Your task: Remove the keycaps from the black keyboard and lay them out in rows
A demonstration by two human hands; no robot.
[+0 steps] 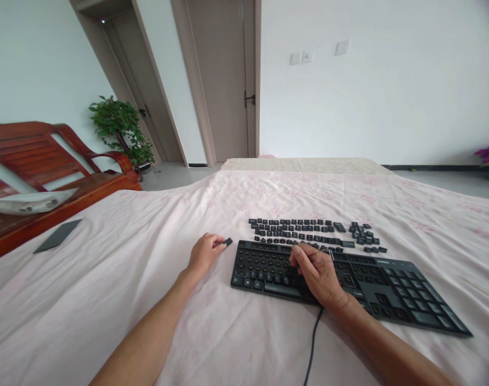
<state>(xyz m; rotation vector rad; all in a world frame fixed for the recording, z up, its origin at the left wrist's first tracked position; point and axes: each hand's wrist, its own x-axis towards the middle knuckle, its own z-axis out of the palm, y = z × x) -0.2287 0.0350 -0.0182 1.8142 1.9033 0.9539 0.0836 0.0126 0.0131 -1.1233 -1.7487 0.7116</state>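
A black keyboard [389, 292] lies on a pale pink sheet, most of its keycaps off in the left and middle sections. My left hand [204, 253] pinches a single black keycap [228, 242] just left of the keyboard's top corner. My right hand [318, 276] rests on the keyboard's middle with a thin tool [331, 254] sticking up between its fingers, fingertips down on the key area. Rows of removed keycaps [300, 231] are laid out on the sheet behind the keyboard, with a smaller cluster [365, 236] to their right.
The keyboard's cable [312, 343] runs toward me across the sheet. A dark flat phone-like slab [58, 236] lies far left. A red wooden bench [47, 177] and a potted plant [119, 128] stand beyond the left edge; doors are behind.
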